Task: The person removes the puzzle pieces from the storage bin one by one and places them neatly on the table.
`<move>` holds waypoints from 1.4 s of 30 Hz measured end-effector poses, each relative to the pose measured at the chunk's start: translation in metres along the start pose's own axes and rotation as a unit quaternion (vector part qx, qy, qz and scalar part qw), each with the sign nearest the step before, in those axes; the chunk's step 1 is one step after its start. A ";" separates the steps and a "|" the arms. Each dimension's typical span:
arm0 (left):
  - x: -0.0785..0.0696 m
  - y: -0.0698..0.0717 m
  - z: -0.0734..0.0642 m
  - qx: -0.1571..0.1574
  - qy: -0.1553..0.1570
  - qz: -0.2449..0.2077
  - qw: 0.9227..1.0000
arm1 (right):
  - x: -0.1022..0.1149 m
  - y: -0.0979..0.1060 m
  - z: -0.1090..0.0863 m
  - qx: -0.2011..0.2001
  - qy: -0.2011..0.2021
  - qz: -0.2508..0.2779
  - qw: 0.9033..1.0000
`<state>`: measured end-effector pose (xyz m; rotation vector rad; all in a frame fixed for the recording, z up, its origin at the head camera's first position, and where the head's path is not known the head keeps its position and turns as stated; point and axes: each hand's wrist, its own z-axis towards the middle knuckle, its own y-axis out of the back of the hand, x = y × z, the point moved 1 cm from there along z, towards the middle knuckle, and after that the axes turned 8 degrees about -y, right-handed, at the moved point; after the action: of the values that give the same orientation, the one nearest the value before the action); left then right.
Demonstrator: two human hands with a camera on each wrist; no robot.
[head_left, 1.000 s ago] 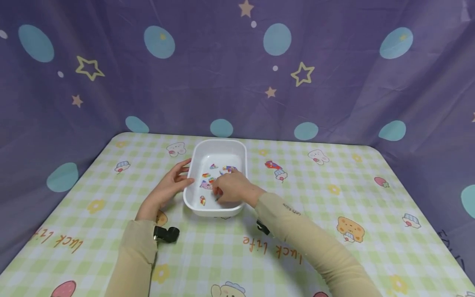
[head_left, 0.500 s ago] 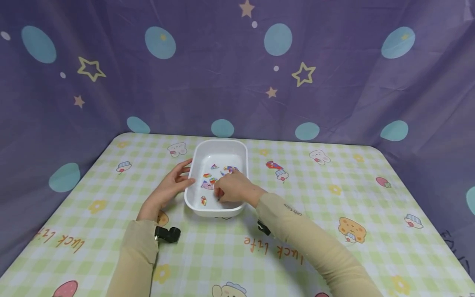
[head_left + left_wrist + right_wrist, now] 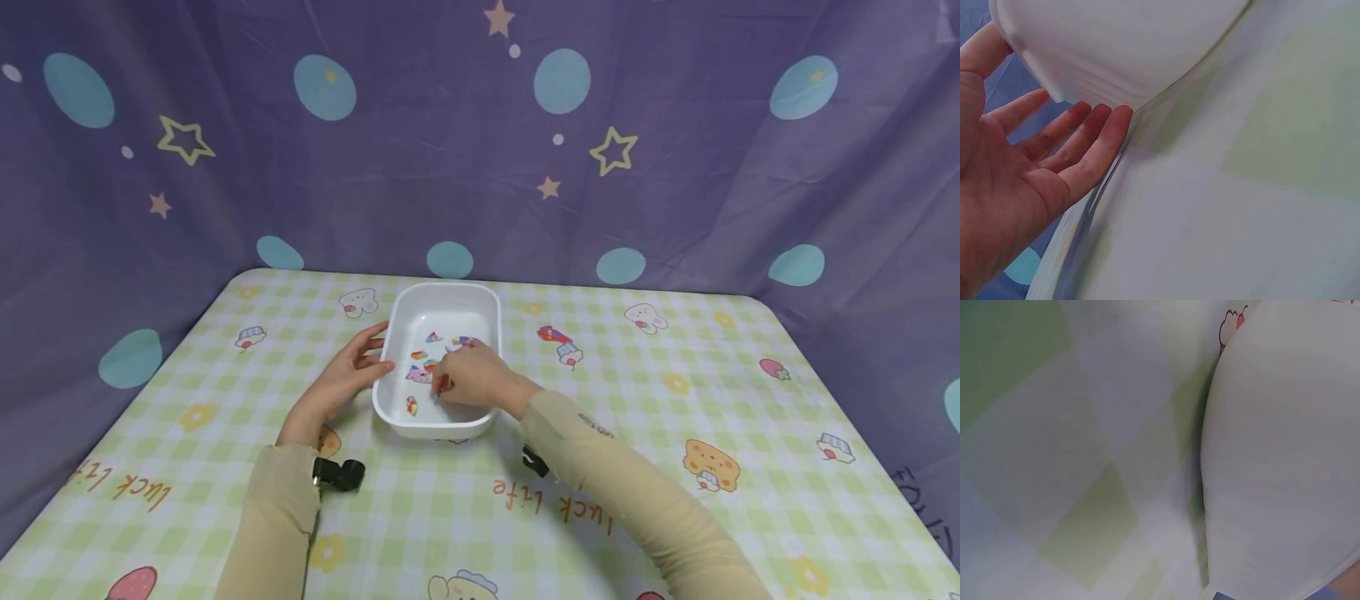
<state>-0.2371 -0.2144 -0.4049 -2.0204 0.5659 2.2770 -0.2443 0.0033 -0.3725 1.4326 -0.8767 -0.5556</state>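
A white plastic tray (image 3: 442,430) stands on the table with several small colourful flat pieces (image 3: 418,375) scattered over its bottom. My left hand (image 3: 345,371) holds the tray's left side, thumb over the rim and fingertips against the outer wall, as the left wrist view shows. My right hand (image 3: 472,375) reaches over the tray's right rim, fingers curled down. Its fingertips pinch a small colourful piece, mostly hidden; a reddish patch shows between the fingers. In the right wrist view the tray's outer wall (image 3: 1279,462) blocks the hand almost fully.
A red dotted flat piece (image 3: 553,334) lies on the table right of the tray. The green checked tablecloth (image 3: 637,400) has printed cartoons and lettering. A purple curtain (image 3: 450,167) hangs behind and beside the table.
The right fingertips have lifted slightly inside the tray, and a reddish patch now shows between them. The left hand and the tray stay put.
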 end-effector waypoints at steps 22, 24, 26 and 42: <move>0.001 -0.001 0.001 -0.004 0.004 0.004 1.000 | -0.022 0.023 -0.005 -0.084 0.055 0.077 0.992; 0.001 -0.001 0.000 -0.005 0.005 0.006 1.000 | -0.027 0.026 -0.007 -0.095 0.046 0.088 0.991; 0.000 -0.001 0.000 -0.006 0.006 0.007 1.000 | -0.031 0.029 -0.008 -0.105 0.037 0.092 0.990; 0.000 0.000 0.001 -0.003 0.009 0.008 1.000 | -0.069 0.038 -0.022 -0.159 0.006 0.107 0.981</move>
<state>-0.2381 -0.2139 -0.4049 -2.0473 0.5789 2.2742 -0.2742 0.0742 -0.3460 1.0368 -0.8756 -0.4993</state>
